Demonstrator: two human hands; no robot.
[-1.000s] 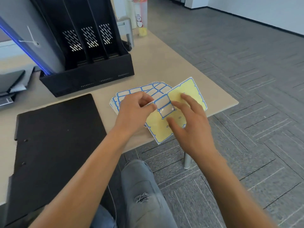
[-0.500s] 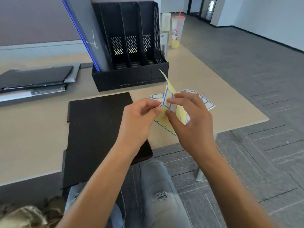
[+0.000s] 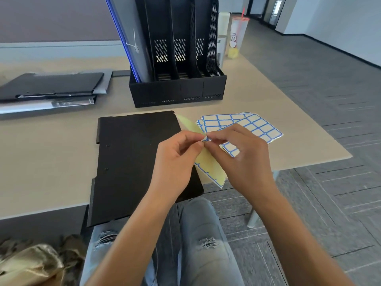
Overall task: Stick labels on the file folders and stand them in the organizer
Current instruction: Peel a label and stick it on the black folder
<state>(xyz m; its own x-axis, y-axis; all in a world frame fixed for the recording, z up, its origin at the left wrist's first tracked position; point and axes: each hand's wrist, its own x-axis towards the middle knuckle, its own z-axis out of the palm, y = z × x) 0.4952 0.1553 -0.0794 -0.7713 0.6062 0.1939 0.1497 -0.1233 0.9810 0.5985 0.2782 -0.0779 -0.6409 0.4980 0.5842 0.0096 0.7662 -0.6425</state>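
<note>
A black file folder (image 3: 132, 162) lies flat on the desk in front of me, its near end over the edge. My left hand (image 3: 175, 162) and my right hand (image 3: 243, 162) meet above its right side. Both pinch a small blue-edged label (image 3: 205, 138) at the top of a yellow backing sheet (image 3: 210, 172), which hangs bent between them. A fanned stack of label sheets (image 3: 247, 124) rests on the desk behind my right hand. The black organizer (image 3: 179, 87) stands at the back, with a grey and blue folder (image 3: 127, 38) upright in its left slot.
A pile of dark and grey folders (image 3: 51, 89) lies at the back left. A plastic cup with a red straw (image 3: 237, 36) stands right of the organizer. The desk's right corner (image 3: 346, 155) is close to my right hand. My knees are under the near edge.
The camera has tilted up and back. The yellow sheet was lifted off the desk and now hangs between my hands, which have closed together on one label at its top.
</note>
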